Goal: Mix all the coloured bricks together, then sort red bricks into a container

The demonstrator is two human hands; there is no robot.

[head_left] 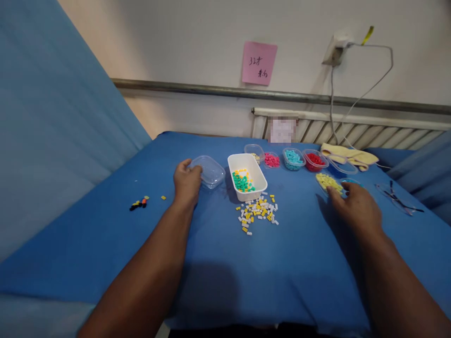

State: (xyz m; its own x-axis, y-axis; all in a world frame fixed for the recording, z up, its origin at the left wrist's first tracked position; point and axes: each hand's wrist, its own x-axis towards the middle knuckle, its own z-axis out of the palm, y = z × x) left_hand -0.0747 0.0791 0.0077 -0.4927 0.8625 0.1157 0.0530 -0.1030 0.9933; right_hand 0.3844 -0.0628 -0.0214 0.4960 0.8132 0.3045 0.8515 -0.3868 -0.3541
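Note:
At the left of centre, my left hand point(188, 180) grips the near left edge of a clear plastic container point(210, 172); no pieces show in it. Over on the right, my right hand point(357, 206) has its thumb and fingers closed at the rim of a small clear tub of pale yellow pieces point(328, 182). Between the hands stands a white box point(261, 182) with green and orange-yellow pieces in it. A loose pile of white and yellow pieces point(259, 212) lies on the blue cloth just in front of the box.
Tubs of pink pieces point(271, 160), light blue pieces point(293, 158) and red pieces point(314, 161) line the back. A yellow cloth point(348, 156) and glasses point(398, 198) lie at the right. Several black, orange and yellow pieces point(138, 204) lie at the left.

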